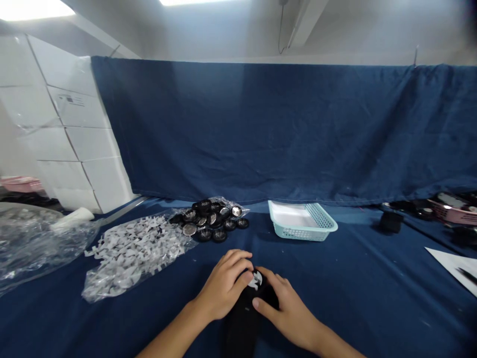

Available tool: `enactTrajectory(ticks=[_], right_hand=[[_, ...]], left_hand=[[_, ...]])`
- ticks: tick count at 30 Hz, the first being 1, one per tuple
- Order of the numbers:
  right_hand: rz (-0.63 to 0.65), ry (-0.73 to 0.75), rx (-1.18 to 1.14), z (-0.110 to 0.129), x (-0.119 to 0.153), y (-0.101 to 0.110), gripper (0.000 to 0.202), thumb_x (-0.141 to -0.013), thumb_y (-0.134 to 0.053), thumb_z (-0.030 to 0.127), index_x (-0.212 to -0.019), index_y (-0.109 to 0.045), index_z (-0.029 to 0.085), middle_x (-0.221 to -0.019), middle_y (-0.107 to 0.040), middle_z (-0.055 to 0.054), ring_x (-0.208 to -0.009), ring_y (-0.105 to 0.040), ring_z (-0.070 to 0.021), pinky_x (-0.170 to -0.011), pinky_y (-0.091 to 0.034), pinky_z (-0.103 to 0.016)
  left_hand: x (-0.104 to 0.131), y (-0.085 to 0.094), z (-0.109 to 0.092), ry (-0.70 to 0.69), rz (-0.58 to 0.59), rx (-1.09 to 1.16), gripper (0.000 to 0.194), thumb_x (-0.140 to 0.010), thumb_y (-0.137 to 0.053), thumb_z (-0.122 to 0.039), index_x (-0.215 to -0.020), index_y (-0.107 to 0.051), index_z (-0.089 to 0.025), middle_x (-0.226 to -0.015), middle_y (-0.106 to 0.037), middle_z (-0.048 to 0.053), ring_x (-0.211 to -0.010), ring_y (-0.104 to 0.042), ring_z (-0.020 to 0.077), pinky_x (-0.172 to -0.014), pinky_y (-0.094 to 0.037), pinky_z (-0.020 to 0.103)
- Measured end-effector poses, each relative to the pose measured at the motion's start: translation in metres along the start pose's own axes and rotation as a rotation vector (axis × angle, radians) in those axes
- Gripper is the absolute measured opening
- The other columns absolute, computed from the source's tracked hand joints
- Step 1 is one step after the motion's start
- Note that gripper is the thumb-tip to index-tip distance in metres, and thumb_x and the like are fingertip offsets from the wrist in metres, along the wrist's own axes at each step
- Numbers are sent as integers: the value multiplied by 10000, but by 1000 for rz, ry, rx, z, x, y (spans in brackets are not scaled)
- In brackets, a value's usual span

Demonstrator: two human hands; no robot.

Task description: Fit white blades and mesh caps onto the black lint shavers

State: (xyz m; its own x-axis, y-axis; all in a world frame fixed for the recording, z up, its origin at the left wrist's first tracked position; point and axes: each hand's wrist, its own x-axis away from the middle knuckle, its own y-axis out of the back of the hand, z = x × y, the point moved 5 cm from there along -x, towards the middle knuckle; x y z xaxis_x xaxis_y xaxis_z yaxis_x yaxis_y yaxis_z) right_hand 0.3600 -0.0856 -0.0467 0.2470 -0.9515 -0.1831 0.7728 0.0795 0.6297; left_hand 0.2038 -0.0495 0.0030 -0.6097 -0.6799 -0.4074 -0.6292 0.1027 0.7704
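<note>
Between my hands is a black round part with a white-grey plastic piece (256,281) on its face. Below it is a dark, long black object (242,323), hard to make out against the cloth. My left hand (228,284) curves over from the left, its thumb pressed on the edge of the white piece. From the other side, my right hand (286,311) grips the round part, with the index finger at its far rim and the thumb at its near side. Shadow hides the underside of the part.
A pile of black round parts (211,220), some with silvery faces, lies at the back. Left of it, many white-grey plastic pieces (137,253) lie on a clear bag. A light-blue basket (305,232) stands behind my hands. Paper (452,266) with a black pen lies far right.
</note>
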Motion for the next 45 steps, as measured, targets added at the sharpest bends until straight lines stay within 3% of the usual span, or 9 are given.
enactTrajectory(ticks=[10,28,38,45], right_hand=[[6,19,4,1,-1,0,539,-863,-580,389,-1367,-423,281,-1261,-578,-43,-1116,-526,-243,-1005,-372,-432],[-2,16,5,-3,-1,-2,571,-856,-592,409,-1381,-417,268,-1230,-585,-59,-1105,-536,-244,-1002,-387,-420],[5,4,7,-1,-1,-1,568,-861,-583,415,-1385,-416,272,-1245,-581,-60,-1108,-533,-247,-1002,-385,-427],[9,5,6,0,0,0,555,-863,-576,415,-1377,-421,276,-1247,-583,-52,-1126,-523,-245,-1016,-374,-429]], left_hand=[[0,5,-7,12,8,24,275,-978,-381,-374,-1020,-607,-222,-1273,-553,68,-1207,-449,238,-1017,-389,423],[3,-1,-17,-70,50,66,392,-968,-344,-471,-1043,-649,-236,-1338,-512,75,-1223,-434,261,-1036,-379,433],[5,3,-13,-104,-27,49,396,-977,-342,-426,-876,-652,-203,-1302,-532,70,-1182,-455,242,-1012,-386,393],[4,6,-3,-24,-111,28,344,-980,-370,-330,-830,-651,-200,-1258,-561,58,-1181,-459,231,-1014,-379,384]])
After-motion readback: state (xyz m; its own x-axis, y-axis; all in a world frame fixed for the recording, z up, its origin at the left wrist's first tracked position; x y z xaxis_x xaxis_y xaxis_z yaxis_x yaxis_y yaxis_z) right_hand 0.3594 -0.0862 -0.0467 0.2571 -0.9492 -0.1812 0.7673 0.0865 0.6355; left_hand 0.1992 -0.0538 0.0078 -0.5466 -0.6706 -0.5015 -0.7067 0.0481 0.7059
